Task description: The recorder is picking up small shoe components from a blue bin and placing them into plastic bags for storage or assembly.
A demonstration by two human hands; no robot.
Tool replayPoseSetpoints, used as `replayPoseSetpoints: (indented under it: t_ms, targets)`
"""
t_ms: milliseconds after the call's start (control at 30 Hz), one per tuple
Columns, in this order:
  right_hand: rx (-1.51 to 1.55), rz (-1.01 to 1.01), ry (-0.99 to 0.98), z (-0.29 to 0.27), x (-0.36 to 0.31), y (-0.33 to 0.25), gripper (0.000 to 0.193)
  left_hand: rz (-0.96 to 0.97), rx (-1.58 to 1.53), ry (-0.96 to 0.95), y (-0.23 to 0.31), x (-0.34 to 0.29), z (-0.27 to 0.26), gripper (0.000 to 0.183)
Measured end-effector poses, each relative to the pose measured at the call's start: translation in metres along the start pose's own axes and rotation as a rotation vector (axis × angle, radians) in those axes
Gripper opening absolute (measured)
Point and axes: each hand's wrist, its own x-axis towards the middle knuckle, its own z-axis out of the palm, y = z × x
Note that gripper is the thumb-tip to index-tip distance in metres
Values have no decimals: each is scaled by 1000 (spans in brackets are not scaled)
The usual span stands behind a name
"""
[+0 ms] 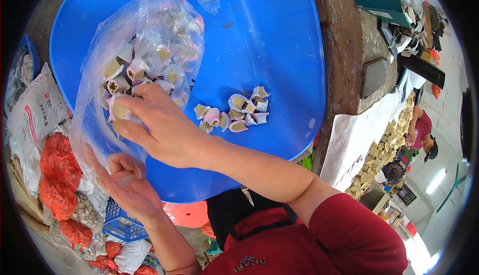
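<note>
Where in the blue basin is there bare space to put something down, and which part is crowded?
The blue basin is bare across its upper right, above the loose pieces, and along its right rim. The left side is crowded: the clear plastic bag of pieces lies there, with the right hand on it and the left hand at its lower edge.

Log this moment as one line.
left hand: holds clear plastic bag open | right hand: fingers in bag, on small pieces | loose pieces: in blue tub

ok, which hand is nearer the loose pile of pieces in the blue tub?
Right. The right hand lies just left of the loose pile, fingers at the clear bag. The left hand sits lower, holding the bag's edge, farther off.
</note>
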Motion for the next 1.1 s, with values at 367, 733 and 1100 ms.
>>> replayPoseSetpoints:
  t_ms: [367,733,1100]
  targets:
    - [-842,669,-203,-150,-102,163,57,28,-64,-30,-2,4,0,64]
    - [-595,319,437,-156,-76,139,38,2,-35,-33,-3,2,-7,64]
    - [-31,-117,37,-13,3,23,39,23,-95,-66,-4,-2,-3,55]
